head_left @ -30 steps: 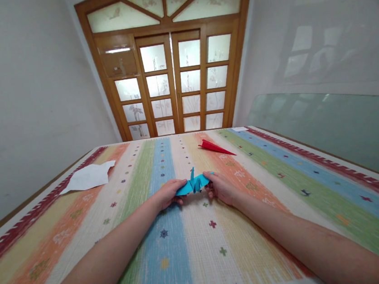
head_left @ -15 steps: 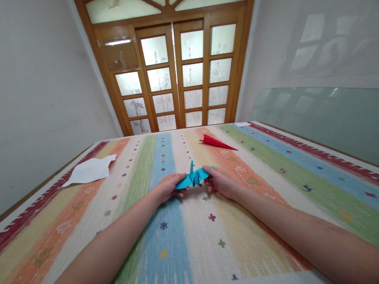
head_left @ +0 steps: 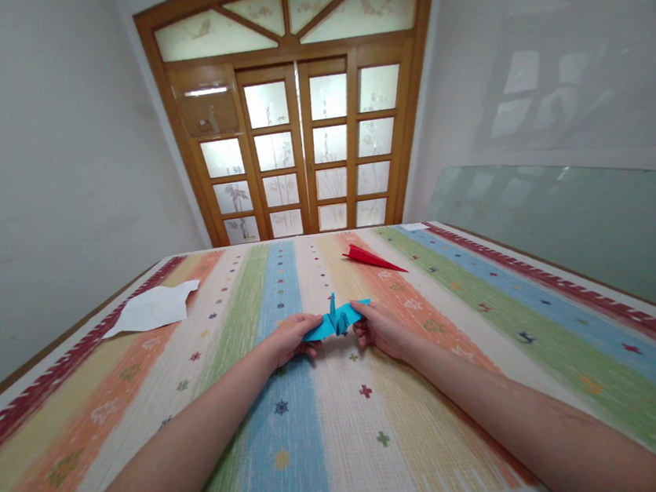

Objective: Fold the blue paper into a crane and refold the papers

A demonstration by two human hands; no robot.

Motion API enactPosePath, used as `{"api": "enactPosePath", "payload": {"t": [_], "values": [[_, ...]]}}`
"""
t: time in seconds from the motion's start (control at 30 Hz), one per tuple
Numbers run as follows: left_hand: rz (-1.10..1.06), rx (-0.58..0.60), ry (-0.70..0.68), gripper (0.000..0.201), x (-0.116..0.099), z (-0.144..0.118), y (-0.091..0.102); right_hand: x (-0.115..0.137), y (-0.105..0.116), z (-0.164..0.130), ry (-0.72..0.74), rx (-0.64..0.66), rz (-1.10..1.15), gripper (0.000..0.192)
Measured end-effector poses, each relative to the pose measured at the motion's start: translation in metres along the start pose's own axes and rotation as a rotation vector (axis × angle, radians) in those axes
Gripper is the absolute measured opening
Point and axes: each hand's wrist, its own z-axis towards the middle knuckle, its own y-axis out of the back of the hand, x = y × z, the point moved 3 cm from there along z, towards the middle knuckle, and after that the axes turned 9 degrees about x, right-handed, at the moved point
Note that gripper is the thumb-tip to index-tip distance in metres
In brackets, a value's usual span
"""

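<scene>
Pinching one end of a small blue paper bird (head_left: pixel 341 320), the person's left hand (head_left: pixel 292 339) is almost closed, its thumb on top of the paper and its fingers curled below. The right hand (head_left: pixel 380 328) grips the opposite end in much the same way, thumb above and fingers bent underneath, with only the thickness of the paper parting them. How firmly either one presses cannot be told.

The bird is between the two hands, over the near-middle part of a striped tablecloth (head_left: pixel 351 449); whether its underside touches the cloth is unclear. Its long axis runs left to right, spread from hand to hand, the right end a little higher in view than the left. A thin spike rises from its middle, pointing up and nearly upright, and crumpled folds gather at the base of that spike.

Beyond the right hand, well apart from it, a red paper plane (head_left: pixel 375 259) lies on the cloth, its narrow tip aimed right and toward the person, its wider end to the left and farther off. A white sheet (head_left: pixel 154 308) lies far to the left, its edges uneven. Past the table stands a wooden door (head_left: pixel 305 146) with glass panes.
</scene>
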Motion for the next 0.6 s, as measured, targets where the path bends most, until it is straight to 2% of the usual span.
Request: {"api": "enactPosePath", "payload": {"t": [0.13, 0.6], "values": [[0.019, -0.011, -0.008, 0.041, -0.0037, -0.0031, -0.0037, 0.0004, -0.0006, -0.0024, 0.011, 0.014, 0.027, 0.032], [-0.006, -0.031, -0.010, 0.037, -0.0050, -0.0046, -0.0040, 0.0007, 0.0070, -0.0009, 0.045, -0.058, 0.154, 0.027]]}}
